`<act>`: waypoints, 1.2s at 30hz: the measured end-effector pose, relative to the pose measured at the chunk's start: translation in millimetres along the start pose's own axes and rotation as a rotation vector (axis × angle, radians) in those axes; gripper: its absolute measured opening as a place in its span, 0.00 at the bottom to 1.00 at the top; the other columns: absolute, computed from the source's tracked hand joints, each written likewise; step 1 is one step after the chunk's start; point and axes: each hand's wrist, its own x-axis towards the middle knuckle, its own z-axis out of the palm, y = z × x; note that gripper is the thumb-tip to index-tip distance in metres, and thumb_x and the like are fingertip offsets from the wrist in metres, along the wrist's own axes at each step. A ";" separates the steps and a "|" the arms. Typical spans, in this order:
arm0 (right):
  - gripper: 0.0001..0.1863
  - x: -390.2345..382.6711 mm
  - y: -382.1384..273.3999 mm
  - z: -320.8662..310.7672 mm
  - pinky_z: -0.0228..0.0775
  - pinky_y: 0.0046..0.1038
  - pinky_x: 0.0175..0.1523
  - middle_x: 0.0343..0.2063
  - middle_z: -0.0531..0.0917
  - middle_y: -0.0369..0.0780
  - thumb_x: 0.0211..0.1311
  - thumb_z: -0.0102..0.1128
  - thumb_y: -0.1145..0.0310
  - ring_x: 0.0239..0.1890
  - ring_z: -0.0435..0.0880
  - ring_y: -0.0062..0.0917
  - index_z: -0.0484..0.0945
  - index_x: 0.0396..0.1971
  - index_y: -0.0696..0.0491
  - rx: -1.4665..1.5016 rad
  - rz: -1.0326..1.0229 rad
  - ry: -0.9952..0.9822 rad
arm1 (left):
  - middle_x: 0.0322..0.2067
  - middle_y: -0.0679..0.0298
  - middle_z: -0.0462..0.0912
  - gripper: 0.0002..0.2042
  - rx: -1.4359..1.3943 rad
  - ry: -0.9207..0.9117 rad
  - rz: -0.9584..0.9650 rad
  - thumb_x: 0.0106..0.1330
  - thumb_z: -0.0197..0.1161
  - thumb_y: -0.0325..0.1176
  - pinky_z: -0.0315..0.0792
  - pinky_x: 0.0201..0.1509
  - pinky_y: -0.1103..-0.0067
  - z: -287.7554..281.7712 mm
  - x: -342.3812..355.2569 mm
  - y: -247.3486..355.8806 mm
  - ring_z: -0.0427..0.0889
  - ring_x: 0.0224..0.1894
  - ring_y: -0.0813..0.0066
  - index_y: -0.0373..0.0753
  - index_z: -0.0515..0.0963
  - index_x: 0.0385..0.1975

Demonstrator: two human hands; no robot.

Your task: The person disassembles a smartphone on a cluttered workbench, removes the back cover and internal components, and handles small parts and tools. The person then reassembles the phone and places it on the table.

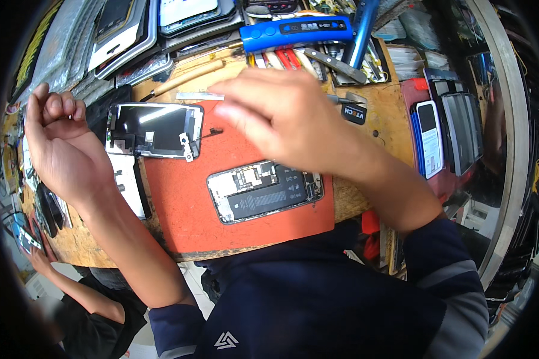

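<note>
My right hand point(284, 113) reaches over the upper part of the orange-red mat point(179, 221), fingers pointing left. Its thumb and forefinger are apart, close to a thin silver metal strip point(191, 96); whether they touch it is unclear. Below this hand an opened phone body point(260, 194) lies on the mat, its black battery and inner parts exposed. My left hand point(69, 146) is raised at the left, palm up, fingers loosely curled, nothing visible in it. Beside it rests a detached phone screen point(156, 128), inner side up, with small flex cables.
A blue tool point(296, 34) lies over assorted hand tools at the back, near a wooden-handled tool point(188, 78). Phones and screens point(428, 137) stand at the right; stacked devices point(123, 30) fill the back left. Another person's arm point(81, 293) shows at the lower left.
</note>
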 end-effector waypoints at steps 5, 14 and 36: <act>0.04 12.4 18.7 -28.8 0.62 0.23 0.24 0.22 0.81 0.37 0.67 0.70 0.77 0.18 0.74 0.15 0.87 0.39 0.59 -0.024 0.038 0.176 | 0.30 0.67 0.71 0.13 0.063 -0.103 -0.004 0.84 0.54 0.34 0.64 0.41 0.77 9.5 -6.6 -3.7 0.69 0.36 0.77 0.27 0.77 0.51; 0.04 12.5 28.9 -29.2 0.75 0.35 0.31 0.26 0.85 0.43 0.65 0.70 0.74 0.23 0.83 0.35 0.86 0.35 0.59 -0.138 -0.069 0.185 | 0.36 0.63 0.79 0.12 0.508 -0.244 0.112 0.84 0.56 0.35 0.69 0.46 0.79 35.4 -36.1 28.5 0.74 0.38 0.77 0.30 0.79 0.47; 0.19 -38.4 -54.2 -50.8 0.77 0.46 0.44 0.35 0.87 0.49 0.63 0.73 0.59 0.40 0.87 0.51 0.81 0.46 0.57 -0.013 0.218 -0.700 | 0.63 0.46 0.73 0.52 0.836 -0.596 0.040 0.56 0.80 0.18 0.79 0.59 0.67 22.3 -205.0 18.3 0.77 0.61 0.54 0.36 0.56 0.80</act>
